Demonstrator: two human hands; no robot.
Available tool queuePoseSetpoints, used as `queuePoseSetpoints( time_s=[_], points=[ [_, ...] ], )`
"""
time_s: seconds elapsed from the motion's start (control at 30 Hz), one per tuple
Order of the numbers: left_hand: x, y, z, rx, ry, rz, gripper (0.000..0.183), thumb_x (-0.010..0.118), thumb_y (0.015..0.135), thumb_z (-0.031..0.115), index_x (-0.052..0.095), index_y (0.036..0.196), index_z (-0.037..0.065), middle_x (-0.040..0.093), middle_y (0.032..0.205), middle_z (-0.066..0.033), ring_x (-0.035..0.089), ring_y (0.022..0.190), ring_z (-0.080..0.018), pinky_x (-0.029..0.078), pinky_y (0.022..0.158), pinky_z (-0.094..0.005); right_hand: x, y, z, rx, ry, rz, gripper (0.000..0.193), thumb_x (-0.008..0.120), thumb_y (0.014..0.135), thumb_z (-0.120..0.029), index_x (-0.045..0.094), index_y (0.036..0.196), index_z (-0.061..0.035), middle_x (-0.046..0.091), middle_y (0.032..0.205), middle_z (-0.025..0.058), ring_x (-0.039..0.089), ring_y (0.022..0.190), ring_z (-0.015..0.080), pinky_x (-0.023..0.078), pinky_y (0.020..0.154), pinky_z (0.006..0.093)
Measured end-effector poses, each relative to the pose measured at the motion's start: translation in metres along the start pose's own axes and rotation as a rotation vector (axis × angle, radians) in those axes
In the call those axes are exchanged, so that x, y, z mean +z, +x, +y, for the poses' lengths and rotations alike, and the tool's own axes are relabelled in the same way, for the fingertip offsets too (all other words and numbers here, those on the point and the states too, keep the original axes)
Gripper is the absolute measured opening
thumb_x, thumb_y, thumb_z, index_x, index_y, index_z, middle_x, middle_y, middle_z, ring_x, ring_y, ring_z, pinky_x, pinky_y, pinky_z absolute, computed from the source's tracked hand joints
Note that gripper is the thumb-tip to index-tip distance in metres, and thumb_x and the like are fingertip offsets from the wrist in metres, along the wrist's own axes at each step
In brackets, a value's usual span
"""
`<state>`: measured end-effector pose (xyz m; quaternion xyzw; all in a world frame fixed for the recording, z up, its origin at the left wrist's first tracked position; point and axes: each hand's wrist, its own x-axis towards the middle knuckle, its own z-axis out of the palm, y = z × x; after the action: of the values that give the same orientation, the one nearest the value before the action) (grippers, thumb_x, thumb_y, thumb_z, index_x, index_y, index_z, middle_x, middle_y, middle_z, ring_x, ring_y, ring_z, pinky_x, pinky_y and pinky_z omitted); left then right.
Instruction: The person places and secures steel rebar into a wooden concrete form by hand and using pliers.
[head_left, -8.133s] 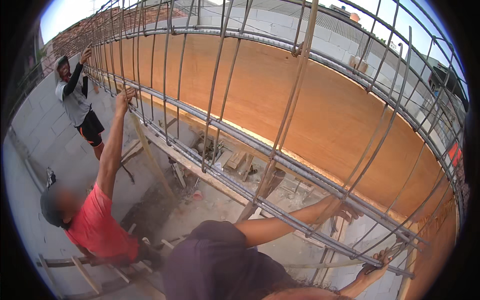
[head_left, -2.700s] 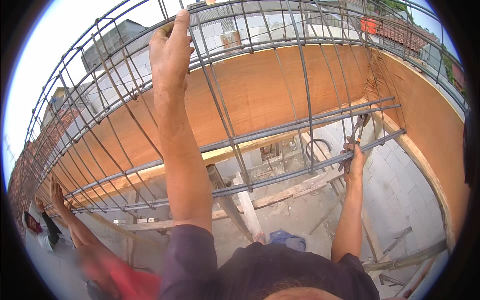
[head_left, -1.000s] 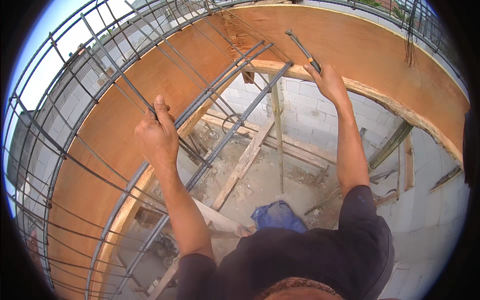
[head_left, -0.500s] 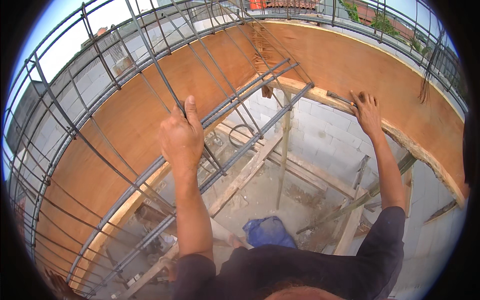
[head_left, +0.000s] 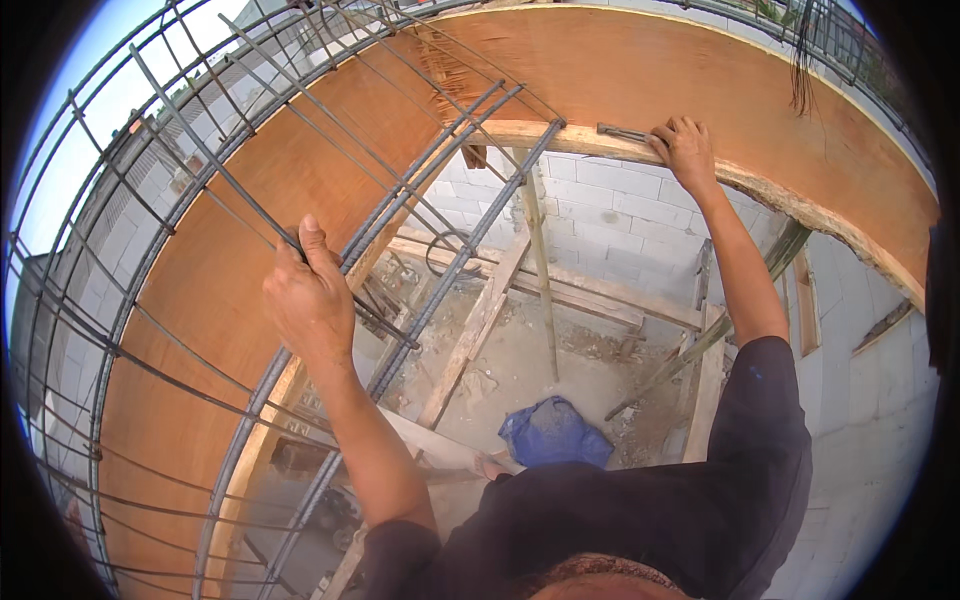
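Note:
My left hand [head_left: 308, 300] is wrapped around a thin steel bar [head_left: 235, 180] of the rebar cage, its thumb pointing up. Thicker ribbed bars [head_left: 465, 250] of the cage run diagonally beside that hand, their ends projecting near the corner. My right hand [head_left: 688, 155] rests at the timber edge [head_left: 565, 138], fingers curled over the end of a slim hand tool [head_left: 622, 132]. The tool lies along the wood with its dark metal end pointing left; its exact kind is unclear.
Orange-brown plywood panels [head_left: 700, 70] meet at the far corner. Below are a grey block wall [head_left: 625, 205], timber planks [head_left: 480, 340], a leaning pole [head_left: 540, 270] and a blue sack [head_left: 556, 432]. Dangling tie wires [head_left: 803, 60] hang at the upper right.
The view has shifted, so cage and panels appear further left and higher. My left hand still grips the bar, and my right hand stays with the tool on the timber edge.

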<state>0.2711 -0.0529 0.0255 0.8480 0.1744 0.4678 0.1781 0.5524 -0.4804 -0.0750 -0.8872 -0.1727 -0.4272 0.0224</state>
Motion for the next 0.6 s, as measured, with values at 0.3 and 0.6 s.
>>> queuePoseSetpoints(
  time_s=[0.3, 0.6],
  points=[
    [0.003, -0.001, -0.001, 0.041, -0.001, 0.141, 0.051, 0.051, 0.103, 0.043, 0.066, 0.080, 0.001, 0.061, 0.057, -0.0168, 0.062, 0.055, -0.0368, 0.044, 0.051, -0.0466, -0.020, -0.004, -0.046, 0.107, 0.063, 0.209, 0.023, 0.065, 0.092, -0.020, 0.071, 0.112, -0.0104, 0.065, 0.105, 0.0098, 0.058, 0.107, 0.0272, 0.044, 0.096, 0.0440],
    [0.000, 0.001, -0.001, 0.016, 0.061, 0.082, 0.044, 0.050, 0.104, 0.037, 0.068, 0.087, 0.002, 0.064, 0.059, -0.0117, 0.067, 0.057, -0.0290, 0.048, 0.055, -0.0407, -0.069, 0.208, -0.235, 0.154, 0.983, 0.207, 0.041, 0.054, 0.098, -0.036, 0.069, 0.111, 0.0000, 0.070, 0.105, 0.0240, 0.066, 0.103, 0.0409, 0.049, 0.090, 0.0464]
  ],
)
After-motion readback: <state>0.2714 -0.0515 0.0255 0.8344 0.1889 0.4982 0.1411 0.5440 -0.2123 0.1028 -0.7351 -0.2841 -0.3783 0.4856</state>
